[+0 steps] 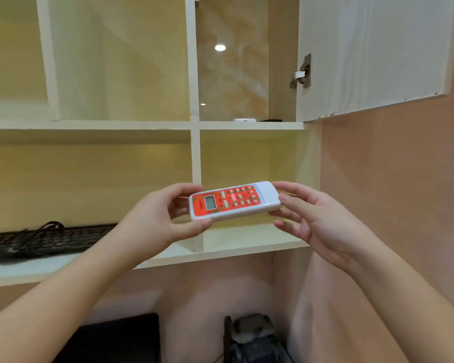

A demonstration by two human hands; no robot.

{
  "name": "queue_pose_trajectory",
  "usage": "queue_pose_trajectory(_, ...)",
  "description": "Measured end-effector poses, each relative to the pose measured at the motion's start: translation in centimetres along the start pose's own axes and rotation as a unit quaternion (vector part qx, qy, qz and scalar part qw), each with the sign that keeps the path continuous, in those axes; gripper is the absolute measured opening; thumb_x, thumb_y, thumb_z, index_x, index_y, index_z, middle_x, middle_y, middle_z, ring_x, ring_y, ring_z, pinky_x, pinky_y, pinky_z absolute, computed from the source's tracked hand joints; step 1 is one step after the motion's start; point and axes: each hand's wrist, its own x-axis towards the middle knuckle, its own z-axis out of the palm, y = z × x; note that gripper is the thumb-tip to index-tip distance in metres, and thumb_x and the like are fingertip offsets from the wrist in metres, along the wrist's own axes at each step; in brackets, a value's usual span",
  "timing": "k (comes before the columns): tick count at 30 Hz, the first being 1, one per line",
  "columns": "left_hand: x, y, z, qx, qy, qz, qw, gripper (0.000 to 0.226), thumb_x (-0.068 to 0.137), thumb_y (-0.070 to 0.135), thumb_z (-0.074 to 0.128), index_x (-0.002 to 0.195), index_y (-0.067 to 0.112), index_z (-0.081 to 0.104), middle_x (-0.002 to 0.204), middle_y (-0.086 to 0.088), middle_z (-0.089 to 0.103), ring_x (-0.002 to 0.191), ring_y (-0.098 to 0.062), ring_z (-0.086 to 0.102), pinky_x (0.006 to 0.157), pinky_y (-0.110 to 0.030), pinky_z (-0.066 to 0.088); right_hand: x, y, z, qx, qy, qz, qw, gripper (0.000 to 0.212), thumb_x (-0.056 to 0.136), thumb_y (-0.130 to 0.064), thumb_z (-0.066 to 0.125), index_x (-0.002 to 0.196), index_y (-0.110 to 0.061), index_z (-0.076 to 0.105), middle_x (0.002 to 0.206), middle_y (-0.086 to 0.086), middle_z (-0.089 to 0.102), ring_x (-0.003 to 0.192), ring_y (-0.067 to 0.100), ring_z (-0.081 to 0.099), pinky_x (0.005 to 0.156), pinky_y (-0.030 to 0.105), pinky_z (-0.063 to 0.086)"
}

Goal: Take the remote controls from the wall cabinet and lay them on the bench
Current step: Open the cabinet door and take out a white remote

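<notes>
A white remote control [235,201] with an orange button face and a small grey screen is held level in front of the lower right cabinet compartment. My left hand [157,218] grips its screen end, thumb below and fingers curled over the top. My right hand [309,221] pinches the plain white end between thumb and fingertips. On the upper shelf [247,125] behind the open door [372,53] lie a flat white object [244,120] and a dark one [271,120], only their edges showing.
A black keyboard [45,239] with a coiled cable lies on the lower left shelf. Below the cabinet stand a black box [116,339] and a dark machine-like object [254,339]. A pinkish wall [391,179] closes the right side.
</notes>
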Motion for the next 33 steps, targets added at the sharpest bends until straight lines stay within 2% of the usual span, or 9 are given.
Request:
queue_pose_trajectory(2, -0.6, -0.8, 1.0, -0.027, -0.016, -0.007, 0.999, 0.049, 0.073, 0.019, 0.082, 0.116, 0.030, 0.063, 0.105, 0.014, 0.074, 0.101, 0.005, 0.066, 0.089, -0.014, 0.051, -1.5, 1.3, -0.4, -0.003, 0.015, 0.008, 1.000, 0.026, 0.093, -0.011, 0.056, 0.117, -0.013, 0.064, 0.105, 0.009, 0.071, 0.089, 0.015, 0.066, 0.065, 0.023, 0.056)
queue_pose_trajectory(4, -1.2, -1.5, 2.2, -0.055, -0.040, -0.014, 0.998, 0.049, 0.072, 0.016, 0.083, 0.115, 0.029, 0.063, 0.105, 0.013, 0.074, 0.102, 0.002, 0.066, 0.093, -0.015, 0.049, -3.0, 2.4, -1.0, 0.005, 0.036, 0.022, 0.999, 0.026, 0.093, -0.010, 0.056, 0.117, -0.013, 0.064, 0.104, 0.010, 0.071, 0.089, 0.016, 0.068, 0.063, 0.023, 0.057)
queue_pose_trajectory(10, -2.7, -1.9, 6.3, -0.110, -0.097, -0.020, 0.989, 0.056, 0.067, 0.023, 0.082, 0.119, 0.030, 0.063, 0.103, 0.010, 0.075, 0.098, -0.006, 0.070, 0.085, -0.017, 0.053, -7.5, 3.8, -3.3, -0.004, 0.095, 0.050, 0.994, 0.026, 0.092, -0.008, 0.056, 0.117, -0.013, 0.063, 0.110, 0.012, 0.068, 0.094, 0.020, 0.064, 0.061, 0.023, 0.056)
queue_pose_trajectory(12, -3.2, -1.6, 7.5, -0.136, -0.114, -0.028, 0.984, 0.062, 0.064, 0.027, 0.080, 0.122, 0.031, 0.060, 0.106, 0.008, 0.075, 0.100, -0.007, 0.070, 0.088, -0.019, 0.053, -9.0, 3.9, -4.2, -0.008, 0.110, 0.053, 0.992, 0.027, 0.093, -0.008, 0.056, 0.119, -0.013, 0.062, 0.111, 0.012, 0.068, 0.092, 0.018, 0.066, 0.062, 0.023, 0.056)
queue_pose_trajectory(17, -4.6, -0.1, 11.3, -0.201, -0.157, -0.045, 0.966, 0.060, 0.065, 0.015, 0.079, 0.122, 0.022, 0.058, 0.111, 0.001, 0.074, 0.104, -0.016, 0.069, 0.089, -0.022, 0.053, -13.1, 3.8, -7.0, -0.016, 0.133, 0.052, 0.990, 0.027, 0.093, -0.009, 0.056, 0.118, -0.016, 0.063, 0.102, 0.006, 0.069, 0.085, 0.012, 0.068, 0.068, 0.023, 0.057)
queue_pose_trajectory(22, -5.6, 3.0, 16.4, -0.197, -0.192, -0.030, 0.961, 0.055, 0.071, 0.001, 0.078, 0.121, 0.016, 0.060, 0.111, 0.000, 0.073, 0.103, -0.013, 0.069, 0.087, -0.019, 0.053, -18.2, 2.7, -11.1, -0.034, 0.179, 0.053, 0.982, 0.028, 0.093, -0.010, 0.056, 0.119, -0.019, 0.062, 0.100, 0.007, 0.069, 0.087, 0.013, 0.068, 0.067, 0.023, 0.056)
queue_pose_trajectory(26, -6.7, 6.0, 21.2, -0.194, -0.230, -0.020, 0.954, 0.055, 0.071, 0.007, 0.081, 0.119, 0.023, 0.060, 0.112, 0.004, 0.073, 0.105, -0.013, 0.068, 0.091, -0.026, 0.054, -22.8, 1.2, -15.0, -0.041, 0.215, 0.060, 0.974, 0.028, 0.093, -0.011, 0.056, 0.119, -0.018, 0.062, 0.099, 0.006, 0.068, 0.085, 0.011, 0.067, 0.066, 0.022, 0.056)
queue_pose_trajectory(30, -8.1, 9.2, 25.5, -0.200, -0.254, -0.017, 0.946, 0.053, 0.071, 0.009, 0.082, 0.117, 0.025, 0.060, 0.110, 0.004, 0.073, 0.101, -0.014, 0.069, 0.085, -0.024, 0.055, -27.1, -0.5, -18.4, -0.042, 0.239, 0.063, 0.968, 0.028, 0.093, -0.011, 0.055, 0.119, -0.018, 0.063, 0.098, 0.005, 0.068, 0.086, 0.012, 0.066, 0.065, 0.023, 0.056)
queue_pose_trajectory(33, -9.1, 11.3, 28.2, -0.206, -0.274, -0.019, 0.939, 0.052, 0.073, 0.009, 0.082, 0.117, 0.027, 0.060, 0.109, 0.005, 0.073, 0.101, -0.013, 0.069, 0.087, -0.029, 0.056, -30.0, -1.2, -20.6, -0.036, 0.261, 0.071, 0.962, 0.027, 0.092, -0.011, 0.056, 0.116, -0.019, 0.064, 0.093, 0.003, 0.069, 0.082, 0.011, 0.067, 0.062, 0.023, 0.056)
